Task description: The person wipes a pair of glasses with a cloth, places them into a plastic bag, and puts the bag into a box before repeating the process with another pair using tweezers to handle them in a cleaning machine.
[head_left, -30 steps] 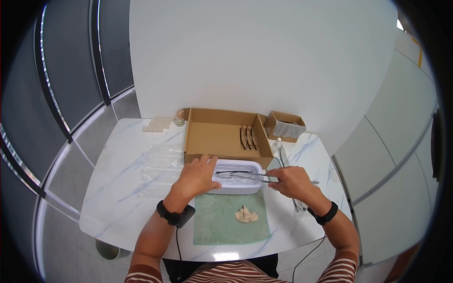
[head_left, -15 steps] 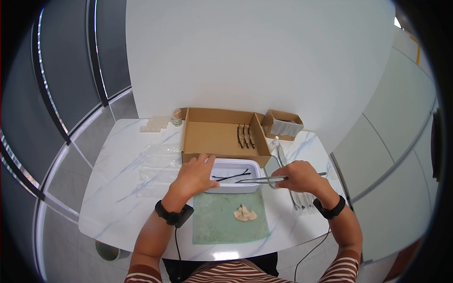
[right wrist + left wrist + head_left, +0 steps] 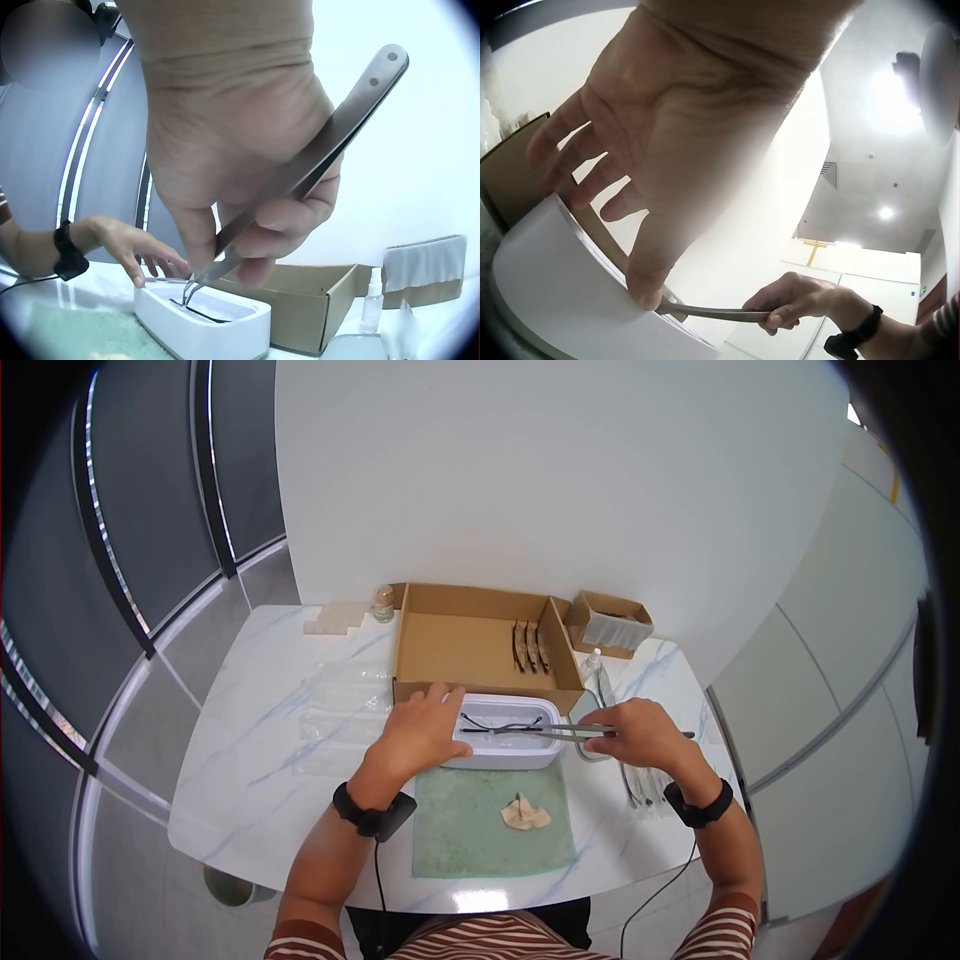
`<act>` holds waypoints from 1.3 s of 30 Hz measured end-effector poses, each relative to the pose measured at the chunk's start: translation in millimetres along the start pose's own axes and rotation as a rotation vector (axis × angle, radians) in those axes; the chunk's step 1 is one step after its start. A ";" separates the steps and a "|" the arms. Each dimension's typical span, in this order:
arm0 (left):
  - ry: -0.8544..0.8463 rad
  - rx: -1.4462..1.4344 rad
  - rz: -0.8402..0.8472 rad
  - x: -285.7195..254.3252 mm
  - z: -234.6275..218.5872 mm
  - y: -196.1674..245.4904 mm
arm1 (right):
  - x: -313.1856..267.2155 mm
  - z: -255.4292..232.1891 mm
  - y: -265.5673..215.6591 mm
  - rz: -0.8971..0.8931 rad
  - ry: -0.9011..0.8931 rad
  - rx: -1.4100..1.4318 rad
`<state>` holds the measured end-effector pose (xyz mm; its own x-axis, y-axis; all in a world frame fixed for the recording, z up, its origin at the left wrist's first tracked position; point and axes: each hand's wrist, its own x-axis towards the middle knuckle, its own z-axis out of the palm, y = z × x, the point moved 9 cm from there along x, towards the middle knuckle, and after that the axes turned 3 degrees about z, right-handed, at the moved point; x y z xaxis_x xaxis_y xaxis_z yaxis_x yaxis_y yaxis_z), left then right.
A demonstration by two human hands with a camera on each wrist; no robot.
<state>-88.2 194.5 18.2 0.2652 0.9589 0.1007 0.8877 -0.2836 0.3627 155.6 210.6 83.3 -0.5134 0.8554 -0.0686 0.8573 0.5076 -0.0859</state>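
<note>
My left hand [image 3: 420,728] rests with spread, mostly straight fingers across the left end of a white tub [image 3: 505,760]; its thumb touches the near rim. In my right hand [image 3: 645,735] I grip long metal tweezers [image 3: 575,728], pinched between thumb and fingers. Their bent tips [image 3: 187,292] reach down into the tub, right at the thin dark rods [image 3: 480,731] lying there. Two rods show, slim and black with slightly bent ends, overlapping in a shallow V. In the right wrist view, the tips overlap one rod [image 3: 199,311]; I cannot tell whether they pinch it.
A cardboard tray [image 3: 450,640] stands behind the tub, with 3 brown curved strips [image 3: 530,648] inside. A crumpled beige cloth [image 3: 525,813] lies on a green mat [image 3: 490,850]. Clear bags [image 3: 340,725] lie left; a spray bottle [image 3: 373,300] and small box [image 3: 610,625] stand right.
The tweezers drew back toward the tub's near right side, then returned over the rods. The rods shifted, from crossed to a shallow V. My left hand stays on the tub.
</note>
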 end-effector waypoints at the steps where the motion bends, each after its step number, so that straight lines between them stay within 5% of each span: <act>1: -0.005 0.008 -0.003 0.1 0.4 0.1 | -0.7 -4.4 1.4 0.009 0.030 0.023; 23: -0.005 0.018 0.002 0.7 2.1 0.1 | -3.1 16.3 4.5 0.071 -0.163 -0.033; 32: 0.085 -0.004 0.063 -0.3 -1.5 2.1 | 0.6 26.3 10.4 0.077 -0.055 -0.016; 39: -0.010 -0.004 0.000 0.3 0.4 0.3 | -1.3 -6.3 7.1 0.056 -0.003 -0.020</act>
<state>-87.7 194.7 17.9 0.2687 0.9589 0.0910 0.8862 -0.2831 0.3668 162.5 213.7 89.1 -0.4649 0.8821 -0.0758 0.8852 0.4612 -0.0615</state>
